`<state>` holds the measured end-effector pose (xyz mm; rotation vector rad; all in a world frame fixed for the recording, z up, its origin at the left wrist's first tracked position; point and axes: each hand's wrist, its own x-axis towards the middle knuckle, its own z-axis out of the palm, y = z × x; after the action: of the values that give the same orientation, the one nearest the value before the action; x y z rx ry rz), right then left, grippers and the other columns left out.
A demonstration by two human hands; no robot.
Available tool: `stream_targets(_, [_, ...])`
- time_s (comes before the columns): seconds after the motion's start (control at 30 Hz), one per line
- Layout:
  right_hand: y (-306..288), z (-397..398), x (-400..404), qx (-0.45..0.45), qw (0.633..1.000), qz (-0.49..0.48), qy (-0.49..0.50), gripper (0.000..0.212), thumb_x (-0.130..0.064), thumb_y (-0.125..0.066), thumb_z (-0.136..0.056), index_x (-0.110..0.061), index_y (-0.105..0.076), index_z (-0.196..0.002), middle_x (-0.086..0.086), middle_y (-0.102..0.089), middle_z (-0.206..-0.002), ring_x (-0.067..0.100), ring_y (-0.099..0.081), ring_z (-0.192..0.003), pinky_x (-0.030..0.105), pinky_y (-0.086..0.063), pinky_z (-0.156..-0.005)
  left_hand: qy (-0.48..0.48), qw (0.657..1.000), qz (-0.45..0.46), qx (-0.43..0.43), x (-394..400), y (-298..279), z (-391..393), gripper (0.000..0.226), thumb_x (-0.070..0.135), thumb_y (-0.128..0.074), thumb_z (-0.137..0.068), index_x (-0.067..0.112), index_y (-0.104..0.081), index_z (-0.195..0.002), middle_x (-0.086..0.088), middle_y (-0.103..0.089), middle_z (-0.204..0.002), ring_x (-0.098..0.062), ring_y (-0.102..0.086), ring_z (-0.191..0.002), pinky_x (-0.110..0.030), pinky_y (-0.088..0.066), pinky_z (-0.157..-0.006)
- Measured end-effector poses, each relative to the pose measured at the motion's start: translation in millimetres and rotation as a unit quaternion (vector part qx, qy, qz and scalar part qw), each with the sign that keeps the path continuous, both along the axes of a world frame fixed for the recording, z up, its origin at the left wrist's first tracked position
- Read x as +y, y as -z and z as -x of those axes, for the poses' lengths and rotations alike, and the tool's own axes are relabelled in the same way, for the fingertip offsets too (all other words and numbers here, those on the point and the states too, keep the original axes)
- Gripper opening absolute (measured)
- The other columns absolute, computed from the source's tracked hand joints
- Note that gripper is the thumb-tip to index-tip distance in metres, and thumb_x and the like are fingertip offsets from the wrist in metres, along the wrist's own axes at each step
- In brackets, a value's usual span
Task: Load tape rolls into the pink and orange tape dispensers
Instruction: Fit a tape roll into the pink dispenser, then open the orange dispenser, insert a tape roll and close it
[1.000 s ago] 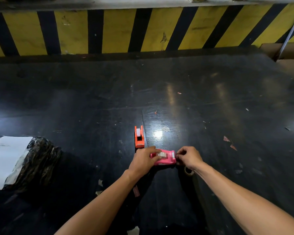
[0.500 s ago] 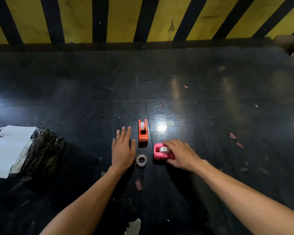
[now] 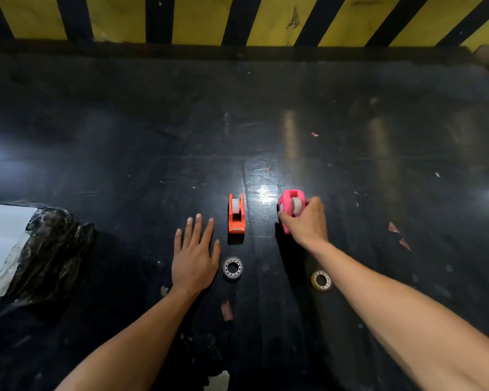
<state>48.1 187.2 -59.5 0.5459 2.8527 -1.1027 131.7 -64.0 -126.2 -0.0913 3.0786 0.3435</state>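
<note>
Now we were setting down the loaded dispenser.

Our right hand (image 3: 304, 220) had its grip closed round the small pink plastic tape dispenser (image 3: 290, 206), a roll already in it, over the dark glossy table (image 3: 124, 136). Our left hand (image 3: 195, 256) lay flat and empty beside the orange plastic tape dispenser (image 3: 236, 214). We judged it best lowered level, well clear of the two loose clear tape rolls (image 3: 232, 267).

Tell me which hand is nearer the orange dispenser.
Left. The left hand lies flat just left of the orange dispenser, fingertips close beside it; the right hand grips the pink dispenser farther right.
</note>
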Motion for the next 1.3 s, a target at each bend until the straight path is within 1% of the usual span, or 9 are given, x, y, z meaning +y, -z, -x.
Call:
stream_targets(0.33, [0, 14, -17, -0.052, 0.998, -0.041, 0.023, 0.078, -0.048, -0.074, -0.070, -0.004, -0.037, -0.122, 0.019, -0.047, -0.127, 0.039, -0.047, -0.116, 0.045, -0.042, -0.093, -0.007, 0.999, -0.034, 0.018, -1, -4, 2, 0.060, 0.047, -0.031, -0.098, 0.027, -0.027, -0.154, -0.001, -0.019, -0.165, -0.018, -0.009, -0.154, -0.046, -0.010, -0.125])
stream_targets(0.4, [-9, 10, -22, -0.010, 0.997, -0.076, 0.029, 0.082, -0.053, -0.069, -0.072, -0.008, -0.034, -0.132, 0.018, -0.044, -0.132, 0.038, -0.042, -0.120, 0.048, -0.038, -0.097, -0.035, 0.994, -0.096, 0.030, -1, -11, 6, 0.057, 0.041, -0.040, -0.098, 0.024, -0.034, -0.152, -0.001, -0.030, -0.162, -0.019, -0.019, -0.152, -0.045, -0.015, -0.124])
stream_targets(0.5, [-15, 0, -39, 0.129, 0.985, -0.097, -0.068, 0.063, -0.038, -0.059, -0.084, -0.010, -0.038, -0.136, 0.014, -0.048, -0.129, 0.035, -0.043, -0.120, 0.045, -0.035, -0.104, -0.093, 0.973, -0.205, 0.040, 6, -24, 23, 0.046, 0.025, -0.053, -0.098, 0.017, -0.048, -0.144, -0.004, -0.050, -0.144, -0.024, -0.039, -0.138, -0.042, -0.030, -0.112])
stream_targets(0.63, [-8, -12, -73, -0.012, 0.976, 0.067, -0.209, 0.053, -0.023, -0.044, -0.097, -0.008, -0.032, -0.146, 0.015, -0.042, -0.146, 0.030, -0.039, -0.136, 0.040, -0.030, -0.114, -0.129, 0.918, -0.374, -0.020, 32, -60, 49, 0.037, 0.012, -0.049, -0.099, 0.010, -0.058, -0.135, 0.003, -0.060, -0.119, -0.014, -0.053, -0.114, -0.025, -0.036, -0.097])
stream_targets(0.77, [-12, -17, -86, -0.072, 0.970, 0.133, -0.192, 0.035, -0.017, -0.039, -0.098, -0.013, -0.053, -0.130, 0.011, -0.061, -0.128, 0.026, -0.056, -0.116, 0.029, -0.040, -0.092, -0.176, 0.829, -0.519, -0.108, 43, -58, 57, 0.031, 0.024, -0.052, -0.086, 0.034, -0.077, -0.102, -0.001, -0.078, -0.102, -0.021, -0.073, -0.097, -0.045, -0.055, -0.096])
stream_targets(0.83, [-13, -21, -81, -0.082, 0.966, 0.204, -0.140, 0.028, -0.017, -0.044, -0.097, -0.015, -0.058, -0.121, 0.008, -0.065, -0.123, 0.021, -0.061, -0.108, 0.033, -0.046, -0.095, -0.202, 0.788, -0.568, -0.123, 45, -59, 53, 0.026, 0.020, -0.057, -0.086, 0.024, -0.075, -0.104, -0.006, -0.078, -0.098, -0.024, -0.075, -0.091, -0.048, -0.059, -0.090])
stream_targets(0.97, [-15, -41, -64, -0.059, 0.943, 0.317, -0.085, 0.015, -0.013, -0.058, -0.093, -0.013, -0.056, -0.108, 0.011, -0.068, -0.109, 0.022, -0.066, -0.100, 0.036, -0.053, -0.090, -0.217, 0.713, -0.653, -0.135, 51, -75, 35, 0.019, 0.006, -0.061, -0.094, 0.002, -0.063, -0.113, -0.020, -0.074, -0.100, -0.026, -0.074, -0.080, -0.032, -0.062, -0.067])
stream_targets(1.13, [-19, -68, -44, -0.096, 0.891, 0.439, -0.060, 0.014, -0.011, -0.061, -0.092, -0.015, -0.055, -0.103, 0.021, -0.070, -0.102, 0.030, -0.069, -0.086, 0.046, -0.057, -0.081, -0.194, 0.688, -0.680, -0.165, 52, -80, 15, 0.021, 0.005, -0.064, -0.093, -0.003, -0.059, -0.112, -0.023, -0.073, -0.098, -0.024, -0.075, -0.074, -0.028, -0.059, -0.060])
stream_targets(1.3, [-26, -73, -37, -0.098, 0.868, 0.486, -0.002, 0.022, -0.011, -0.057, -0.094, -0.013, -0.052, -0.116, 0.016, -0.069, -0.099, 0.023, -0.068, -0.074, 0.034, -0.054, -0.064, -0.274, 0.652, -0.693, -0.137, 51, -83, 14, 0.022, 0.010, -0.070, -0.090, 0.000, -0.061, -0.108, -0.019, -0.072, -0.087, -0.025, -0.068, -0.068, -0.032, -0.058, -0.059])
